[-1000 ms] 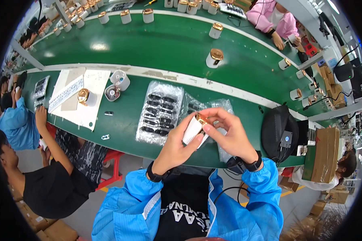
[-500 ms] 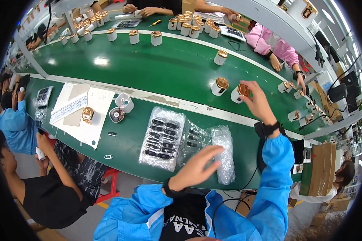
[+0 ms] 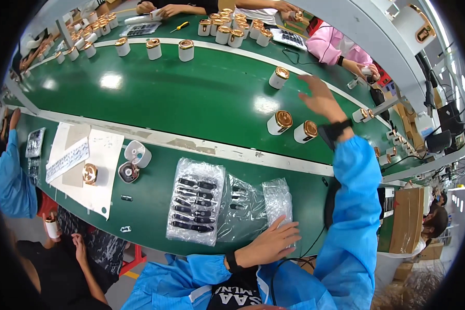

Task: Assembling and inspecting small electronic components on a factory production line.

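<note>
My right hand (image 3: pixel 321 99) reaches over the green belt (image 3: pixel 191 93) with its fingers stretched out and nothing in them. Nearest to its fingertips stands a white device with a copper-gold top (image 3: pixel 279 78), with a gap between. Two similar devices, one in front (image 3: pixel 280 123) and one beside it (image 3: pixel 306 132), stand upright near the belt's close edge. My left hand (image 3: pixel 271 244) is spread, palm down, at the near end of a clear plastic bag (image 3: pixel 278 199); I cannot tell whether it presses on it. Left of it lies a bagged tray of small black parts (image 3: pixel 196 201).
A white sheet (image 3: pixel 104 183) at left bears a printed strip and another gold-topped device (image 3: pixel 90 174). Two opened white housings (image 3: pixel 138 154) stand beside it. A metal shelf beam (image 3: pixel 341 36) crosses overhead at right. Co-workers sit across the belt and at my left.
My right hand has left the right-hand device by the belt's near edge and moved farther out. My left hand has come down toward the table's front edge. The view has shifted.
</note>
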The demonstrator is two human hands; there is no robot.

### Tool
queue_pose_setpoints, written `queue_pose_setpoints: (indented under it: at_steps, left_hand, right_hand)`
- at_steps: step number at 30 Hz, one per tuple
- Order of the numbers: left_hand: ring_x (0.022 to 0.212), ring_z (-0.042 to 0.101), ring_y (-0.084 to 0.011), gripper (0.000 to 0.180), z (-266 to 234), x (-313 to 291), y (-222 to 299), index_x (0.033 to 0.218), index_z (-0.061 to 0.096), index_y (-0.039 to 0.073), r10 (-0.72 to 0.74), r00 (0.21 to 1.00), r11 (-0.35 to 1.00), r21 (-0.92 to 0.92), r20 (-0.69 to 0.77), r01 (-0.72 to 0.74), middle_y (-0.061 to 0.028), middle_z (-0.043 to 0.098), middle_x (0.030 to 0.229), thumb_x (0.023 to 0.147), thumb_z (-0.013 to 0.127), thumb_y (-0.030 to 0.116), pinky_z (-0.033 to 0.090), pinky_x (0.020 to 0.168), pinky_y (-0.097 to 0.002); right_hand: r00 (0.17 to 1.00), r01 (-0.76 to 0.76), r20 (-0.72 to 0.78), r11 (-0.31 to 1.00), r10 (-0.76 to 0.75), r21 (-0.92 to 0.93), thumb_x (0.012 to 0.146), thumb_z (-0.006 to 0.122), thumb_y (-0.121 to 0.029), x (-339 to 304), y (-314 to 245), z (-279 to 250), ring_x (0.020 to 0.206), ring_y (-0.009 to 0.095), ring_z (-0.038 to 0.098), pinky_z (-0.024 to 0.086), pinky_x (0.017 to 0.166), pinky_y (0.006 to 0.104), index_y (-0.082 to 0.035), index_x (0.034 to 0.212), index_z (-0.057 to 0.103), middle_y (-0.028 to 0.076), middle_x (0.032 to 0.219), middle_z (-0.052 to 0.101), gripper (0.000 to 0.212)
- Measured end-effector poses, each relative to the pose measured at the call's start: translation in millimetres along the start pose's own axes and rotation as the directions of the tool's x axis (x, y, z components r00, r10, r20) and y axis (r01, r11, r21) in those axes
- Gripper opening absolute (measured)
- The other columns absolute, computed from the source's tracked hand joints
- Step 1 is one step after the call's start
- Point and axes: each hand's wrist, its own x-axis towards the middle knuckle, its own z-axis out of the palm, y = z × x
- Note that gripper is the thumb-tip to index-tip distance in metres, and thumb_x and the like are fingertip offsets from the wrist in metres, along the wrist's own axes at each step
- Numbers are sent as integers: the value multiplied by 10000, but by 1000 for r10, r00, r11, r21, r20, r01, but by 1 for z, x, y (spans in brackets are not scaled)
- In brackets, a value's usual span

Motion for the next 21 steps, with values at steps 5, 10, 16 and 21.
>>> queue_pose_setpoints:
  at_steps: [5,10,16,21]
  left_hand:
    - [1491,456,-316,384,-2,-4,-1,1342,659,48,1,999,999,-51,-51,-4,-134,602,1410,1001,709,217,215,1312,-580]
    - [1486,459,-318,405,5,-9,-7,1337,664,36,-9,995,987,-162,-102,-7,-139,603,1408,977,730,208,227,1319,-566]
    - [1496,455,-308,363,6,-10,-9,1354,635,77,-10,990,969,-245,-140,-25,-117,595,1427,1028,693,226,234,1299,-568]
    - [1503,447,-299,376,4,-8,-10,1352,649,66,-33,995,969,-247,-99,8,-124,593,1439,1019,699,232,232,1308,-556]
  right_hand:
    - [967,246,16,911,-256,-331,817,733,63,81,22,54,1255,414,635,547,1070,464,-98,1416,635,187,1495,558,628]
    - [966,139,243,973,-92,-183,837,762,-122,132,67,90,1128,410,691,583,955,452,-92,1317,694,182,1323,677,486]
    - [704,-701,387,672,596,240,890,693,-531,169,54,58,703,292,741,605,629,386,-7,1108,742,159,892,733,570]
    - [740,-665,359,701,569,258,952,588,-596,166,30,50,567,189,673,534,496,294,47,1043,724,100,774,658,663]
